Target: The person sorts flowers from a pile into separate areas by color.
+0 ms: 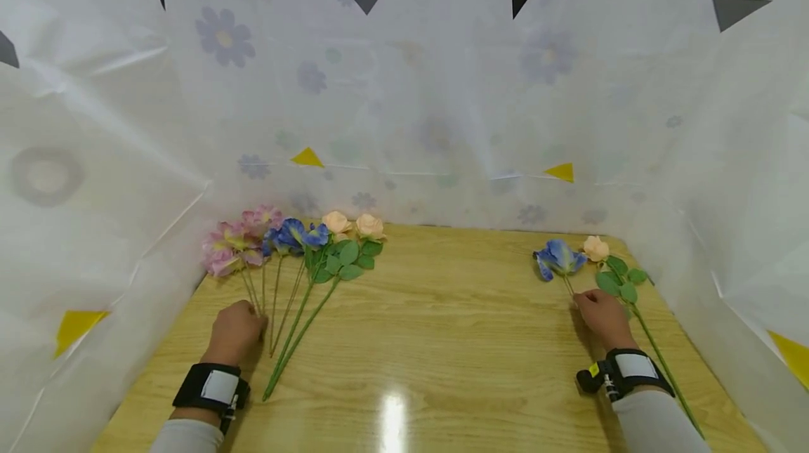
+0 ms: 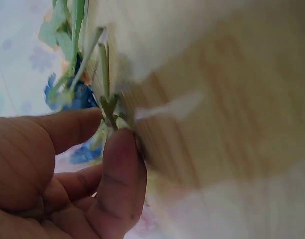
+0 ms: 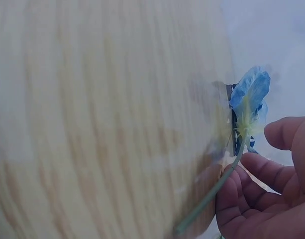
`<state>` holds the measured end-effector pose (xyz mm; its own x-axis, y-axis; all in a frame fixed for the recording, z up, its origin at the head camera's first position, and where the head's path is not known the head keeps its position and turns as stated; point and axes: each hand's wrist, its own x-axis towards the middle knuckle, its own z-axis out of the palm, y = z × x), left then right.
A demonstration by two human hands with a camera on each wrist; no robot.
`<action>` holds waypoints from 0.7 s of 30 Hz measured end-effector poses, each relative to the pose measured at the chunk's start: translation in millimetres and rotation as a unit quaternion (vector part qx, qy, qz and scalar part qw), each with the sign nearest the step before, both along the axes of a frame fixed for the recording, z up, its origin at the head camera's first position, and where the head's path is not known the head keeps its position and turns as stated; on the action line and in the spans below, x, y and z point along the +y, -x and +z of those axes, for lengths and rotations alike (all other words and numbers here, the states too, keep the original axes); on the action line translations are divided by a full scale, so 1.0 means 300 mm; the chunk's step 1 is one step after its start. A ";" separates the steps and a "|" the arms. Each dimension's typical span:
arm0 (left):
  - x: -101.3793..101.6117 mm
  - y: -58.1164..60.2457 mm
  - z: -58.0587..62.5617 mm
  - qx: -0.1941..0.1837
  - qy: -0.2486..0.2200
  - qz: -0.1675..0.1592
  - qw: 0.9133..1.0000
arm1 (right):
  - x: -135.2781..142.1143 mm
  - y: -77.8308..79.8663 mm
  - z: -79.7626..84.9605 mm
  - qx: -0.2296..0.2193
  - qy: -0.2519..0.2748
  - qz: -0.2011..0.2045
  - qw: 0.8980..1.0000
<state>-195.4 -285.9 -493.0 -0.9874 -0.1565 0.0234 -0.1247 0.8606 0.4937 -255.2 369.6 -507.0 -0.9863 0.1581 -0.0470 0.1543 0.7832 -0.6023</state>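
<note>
My left hand [image 1: 235, 331] is low over the wooden table at the left, below the pink flowers [image 1: 229, 246]. In the left wrist view, its thumb and forefinger pinch thin green-brown stems [image 2: 109, 107]. Just right of that hand lie blue irises [image 1: 293, 235] and peach roses [image 1: 369, 226] with long green stems. Across the table, my right hand [image 1: 603, 316] is beside the stem of a single blue iris [image 1: 561, 258]. In the right wrist view, that stem [image 3: 207, 199] runs along the fingertips while the thumb stands apart from the forefinger.
A single peach rose [image 1: 595, 248] with green leaves lies to the right of the right hand, its stem passing beside the wrist. The wooden table [image 1: 442, 312] stretches between both groups. White patterned sheeting [image 1: 430, 88] encloses the back and sides.
</note>
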 end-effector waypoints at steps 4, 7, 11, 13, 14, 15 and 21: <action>-0.013 0.003 0.000 -0.004 -0.013 0.016 1.000 | -0.003 -0.002 -0.001 0.003 -0.004 -0.004 1.000; -0.019 0.001 0.005 0.006 -0.017 0.021 1.000 | -0.004 0.000 -0.001 0.005 0.000 -0.005 1.000; -0.035 0.001 0.007 -0.001 -0.019 0.027 0.999 | -0.002 0.000 -0.001 0.003 0.005 -0.005 1.000; -0.046 0.002 0.006 -0.017 -0.021 0.026 0.999 | 0.000 0.000 -0.002 0.002 0.003 -0.007 1.000; -0.052 0.002 0.005 -0.026 -0.023 0.026 0.999 | 0.000 0.001 -0.002 0.003 0.002 -0.008 1.000; -0.057 0.001 0.006 -0.031 -0.023 0.023 0.999 | 0.001 0.001 -0.002 0.003 0.001 -0.009 1.000; -0.089 -0.004 0.016 -0.062 -0.036 0.016 0.997 | 0.002 0.005 -0.004 0.009 -0.001 -0.012 1.000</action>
<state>-194.1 -312.7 -488.1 -0.9764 -0.1856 -0.1107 -0.2159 0.8180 0.5331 -256.7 370.2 -508.1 -0.9829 0.1817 -0.0290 0.1621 0.7810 -0.6031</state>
